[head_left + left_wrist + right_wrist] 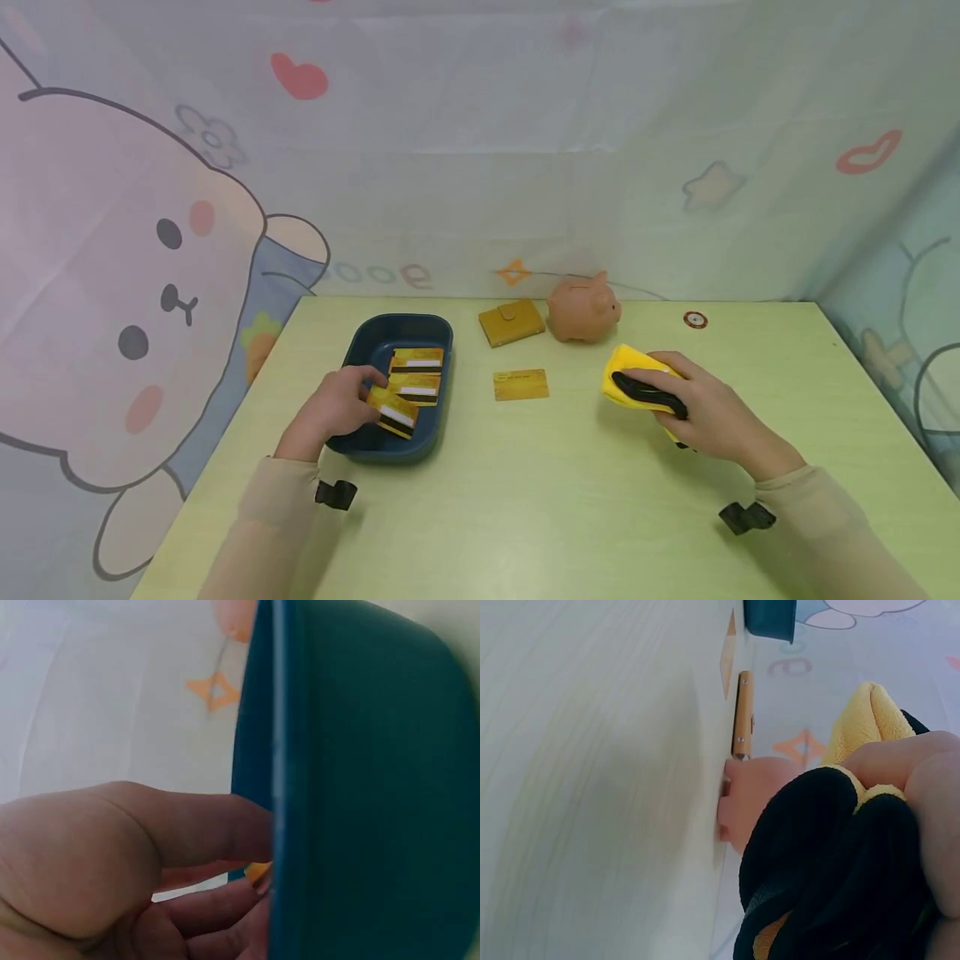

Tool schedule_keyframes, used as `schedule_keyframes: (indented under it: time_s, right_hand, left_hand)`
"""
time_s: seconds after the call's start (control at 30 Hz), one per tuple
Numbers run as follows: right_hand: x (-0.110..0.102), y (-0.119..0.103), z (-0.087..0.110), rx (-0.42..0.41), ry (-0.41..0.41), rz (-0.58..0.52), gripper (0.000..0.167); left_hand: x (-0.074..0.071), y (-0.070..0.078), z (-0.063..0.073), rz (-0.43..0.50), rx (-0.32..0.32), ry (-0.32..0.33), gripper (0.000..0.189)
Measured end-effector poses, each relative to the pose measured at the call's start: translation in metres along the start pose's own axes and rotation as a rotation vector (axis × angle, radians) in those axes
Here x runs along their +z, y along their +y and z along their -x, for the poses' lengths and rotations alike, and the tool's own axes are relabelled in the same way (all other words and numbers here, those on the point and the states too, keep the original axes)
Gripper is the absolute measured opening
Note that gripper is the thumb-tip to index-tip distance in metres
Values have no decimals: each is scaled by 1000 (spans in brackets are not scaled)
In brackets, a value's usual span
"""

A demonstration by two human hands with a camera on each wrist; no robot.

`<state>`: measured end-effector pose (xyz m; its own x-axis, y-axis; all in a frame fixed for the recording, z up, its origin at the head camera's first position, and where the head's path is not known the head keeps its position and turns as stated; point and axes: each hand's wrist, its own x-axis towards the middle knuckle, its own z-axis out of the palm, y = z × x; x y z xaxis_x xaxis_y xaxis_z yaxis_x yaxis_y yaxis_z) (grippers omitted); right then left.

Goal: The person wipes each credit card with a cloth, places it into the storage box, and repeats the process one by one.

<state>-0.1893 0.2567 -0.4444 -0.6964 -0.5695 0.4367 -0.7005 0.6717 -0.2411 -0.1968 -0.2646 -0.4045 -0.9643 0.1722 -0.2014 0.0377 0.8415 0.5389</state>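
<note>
My left hand [347,402] reaches over the near-left rim of a dark blue tray [386,457] and pinches a gold bank card [393,413], striped side up. Two more gold cards [416,360] lie in the tray beyond it. In the left wrist view the tray's wall [367,787] hides the fingertips and most of the card. My right hand [708,408] grips a bunched yellow-and-black soft cloth [626,379], held above the table on the right. In the right wrist view, black folds of the cloth [817,840] bulge below the thumb.
Another gold card [521,385] lies flat on the table [525,508] between the hands. Behind it are a mustard wallet [512,322] and a pink piggy bank [582,310]. A small red-and-white round disc [695,320] lies at the back right. A printed curtain [480,167] hangs behind.
</note>
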Motion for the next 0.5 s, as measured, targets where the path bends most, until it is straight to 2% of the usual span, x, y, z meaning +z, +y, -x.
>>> schedule_keyframes:
  time_s: [0.17, 0.5]
  right_hand:
    - [-1, -1, 1, 11, -3, -2, 76]
    - [-1, 1, 3, 3, 4, 3, 76]
  left_hand:
    - [5, 5, -4, -103, 0, 17, 44]
    - [16, 14, -7, -225, -27, 36, 45]
